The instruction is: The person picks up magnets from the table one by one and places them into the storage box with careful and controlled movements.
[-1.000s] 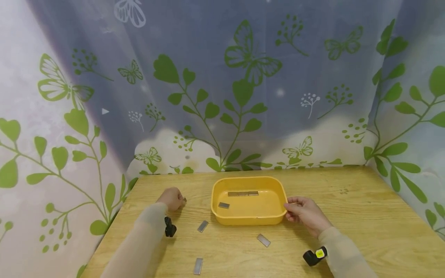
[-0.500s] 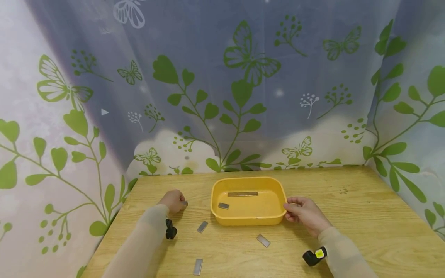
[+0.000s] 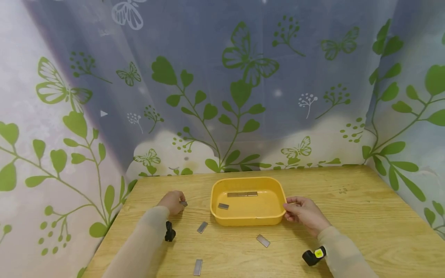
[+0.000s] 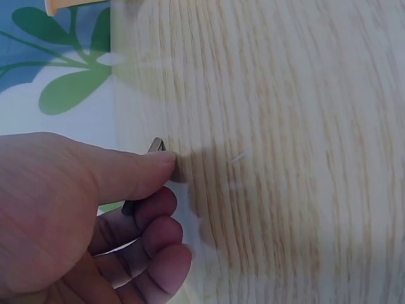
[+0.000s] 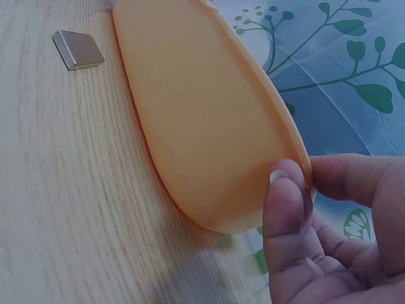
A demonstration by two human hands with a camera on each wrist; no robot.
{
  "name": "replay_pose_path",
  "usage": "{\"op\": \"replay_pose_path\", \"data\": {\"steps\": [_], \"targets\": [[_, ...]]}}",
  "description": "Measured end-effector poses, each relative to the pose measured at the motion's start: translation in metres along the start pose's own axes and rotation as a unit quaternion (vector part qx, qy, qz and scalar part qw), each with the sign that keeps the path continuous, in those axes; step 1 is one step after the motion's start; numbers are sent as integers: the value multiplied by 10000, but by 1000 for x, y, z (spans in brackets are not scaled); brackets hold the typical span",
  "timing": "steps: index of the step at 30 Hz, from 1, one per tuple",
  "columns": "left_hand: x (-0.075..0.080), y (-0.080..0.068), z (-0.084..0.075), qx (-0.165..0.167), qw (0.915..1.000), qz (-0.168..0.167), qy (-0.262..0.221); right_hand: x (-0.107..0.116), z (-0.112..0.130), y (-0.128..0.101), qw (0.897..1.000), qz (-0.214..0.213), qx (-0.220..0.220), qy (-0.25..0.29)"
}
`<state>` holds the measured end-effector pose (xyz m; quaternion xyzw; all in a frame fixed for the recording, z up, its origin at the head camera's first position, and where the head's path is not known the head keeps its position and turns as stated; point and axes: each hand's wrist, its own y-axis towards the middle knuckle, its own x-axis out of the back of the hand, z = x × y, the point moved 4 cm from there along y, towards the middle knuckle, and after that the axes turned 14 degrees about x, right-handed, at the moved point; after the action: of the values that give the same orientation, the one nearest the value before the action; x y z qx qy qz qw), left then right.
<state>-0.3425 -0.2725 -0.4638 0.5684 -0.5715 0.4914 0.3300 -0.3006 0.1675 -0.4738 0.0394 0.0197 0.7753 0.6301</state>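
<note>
My left hand (image 3: pixel 171 203) is over the left part of the table, pinching a small flat grey metal block (image 4: pixel 156 145) between thumb and fingers. Most of that block is hidden by the hand. On the right, my right hand (image 3: pixel 306 214) grips the right-hand rim of a yellow plastic tub (image 3: pixel 248 221), thumb on one side and fingers on the other. Inside the tub a row of blocks (image 3: pixel 242 194) lies along the far side, and a single block (image 3: pixel 223 206) lies near its left end.
Three similar metal blocks lie apart on the wooden table (image 3: pixel 347 224): one block (image 3: pixel 202 227) left of the tub's front, another block (image 3: pixel 263 241) in front of it, a third block (image 3: pixel 197 267) at the near edge of view. A printed curtain (image 3: pixel 208 96) hangs behind.
The block in my left hand has turned a little, showing more of its grey face, while that hand stays nearly in place. My right hand keeps its grip on the tub.
</note>
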Motion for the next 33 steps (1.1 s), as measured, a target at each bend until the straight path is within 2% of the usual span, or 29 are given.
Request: {"op": "replay_pose_path", "data": {"steps": [17, 33], "targets": [[0, -3, 2, -10, 9999, -119, 4, -2, -3, 0, 10000, 38, 62, 11], [3, -3, -4, -140, 9996, -182, -190, 2, -3, 1, 10000, 6, 71, 49]]}}
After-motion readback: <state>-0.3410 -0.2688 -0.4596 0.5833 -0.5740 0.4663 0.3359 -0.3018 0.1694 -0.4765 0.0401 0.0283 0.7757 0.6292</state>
